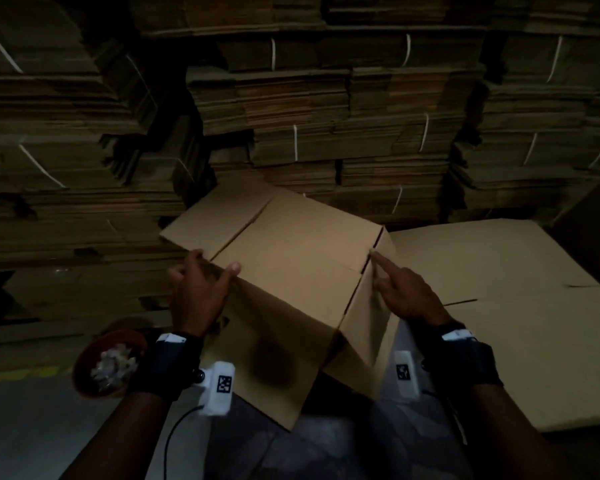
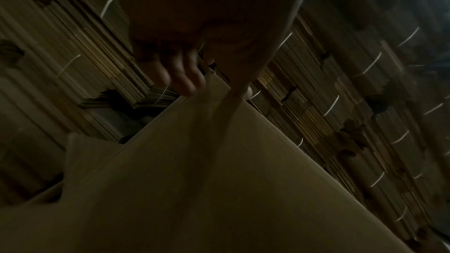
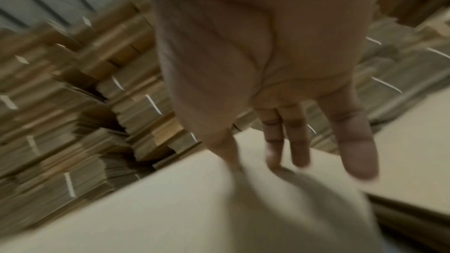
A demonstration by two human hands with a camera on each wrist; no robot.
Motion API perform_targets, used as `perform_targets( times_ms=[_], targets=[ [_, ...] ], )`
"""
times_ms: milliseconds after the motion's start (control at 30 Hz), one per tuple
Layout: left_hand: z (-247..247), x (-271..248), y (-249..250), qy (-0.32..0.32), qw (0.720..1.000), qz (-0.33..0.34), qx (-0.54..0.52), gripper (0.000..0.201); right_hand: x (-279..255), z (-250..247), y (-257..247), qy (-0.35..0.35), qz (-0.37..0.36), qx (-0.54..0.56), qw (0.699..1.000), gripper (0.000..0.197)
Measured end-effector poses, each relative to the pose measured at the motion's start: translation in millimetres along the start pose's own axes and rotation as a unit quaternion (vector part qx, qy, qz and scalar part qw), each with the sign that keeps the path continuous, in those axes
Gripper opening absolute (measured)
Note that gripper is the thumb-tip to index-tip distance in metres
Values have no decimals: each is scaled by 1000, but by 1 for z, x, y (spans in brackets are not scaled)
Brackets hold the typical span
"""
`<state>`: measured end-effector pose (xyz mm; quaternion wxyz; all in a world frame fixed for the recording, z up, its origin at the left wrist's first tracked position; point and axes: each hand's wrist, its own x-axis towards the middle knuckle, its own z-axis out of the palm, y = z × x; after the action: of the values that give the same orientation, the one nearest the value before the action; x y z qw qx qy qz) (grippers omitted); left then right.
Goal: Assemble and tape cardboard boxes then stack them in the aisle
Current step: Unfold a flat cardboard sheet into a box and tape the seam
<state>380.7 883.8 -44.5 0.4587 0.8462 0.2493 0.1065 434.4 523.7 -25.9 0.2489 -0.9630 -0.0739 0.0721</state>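
Note:
A brown cardboard box (image 1: 291,271), partly opened out from flat, tilts in front of me with its flaps (image 1: 205,226) still spread at the far end. My left hand (image 1: 201,282) grips its left fold: the thumb lies on the top panel and the fingers (image 2: 185,78) curl round the edge of the box (image 2: 194,180). My right hand (image 1: 399,289) rests on the right side panel with its fingers (image 3: 287,141) straight, the forefinger reaching the corner slot. The box panel (image 3: 170,209) lies under that palm. The wrist views are blurred.
A stack of flat cardboard sheets (image 1: 499,289) lies at the right, under the box's edge. Tall walls of strapped flat cartons (image 1: 326,116) fill the background. A reddish round container (image 1: 110,362) with pale scraps sits low on the left, above grey floor (image 1: 49,427).

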Motion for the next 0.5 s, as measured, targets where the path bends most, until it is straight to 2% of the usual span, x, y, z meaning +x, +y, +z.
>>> perform_targets(
  times_ms=[67, 100, 233, 300, 400, 467, 500],
  targets=[
    [4, 5, 5, 13, 998, 5, -62, 65, -6, 3, 8, -7, -18, -59, 998, 68],
    [6, 5, 10, 18, 996, 3, -88, 56, -10, 5, 9, 4, -25, -84, 996, 65],
    [20, 27, 23, -2, 982, 2, -191, 19, -33, 6, -6, 82, -67, -149, 983, 45],
    [21, 40, 25, -17, 977, 26, -209, 12, -42, 9, -15, 105, -82, -151, 979, 34],
    [24, 45, 32, -79, 982, 137, -107, 15, -51, 16, -31, 116, -114, -124, 979, 23],
    [26, 28, 44, -143, 959, 242, -38, 21, -55, 21, -42, 101, -135, -122, 978, 25],
    [29, 19, 48, -163, 937, 309, 7, 28, -56, 23, -47, 90, -142, -125, 978, 26]
  ],
)
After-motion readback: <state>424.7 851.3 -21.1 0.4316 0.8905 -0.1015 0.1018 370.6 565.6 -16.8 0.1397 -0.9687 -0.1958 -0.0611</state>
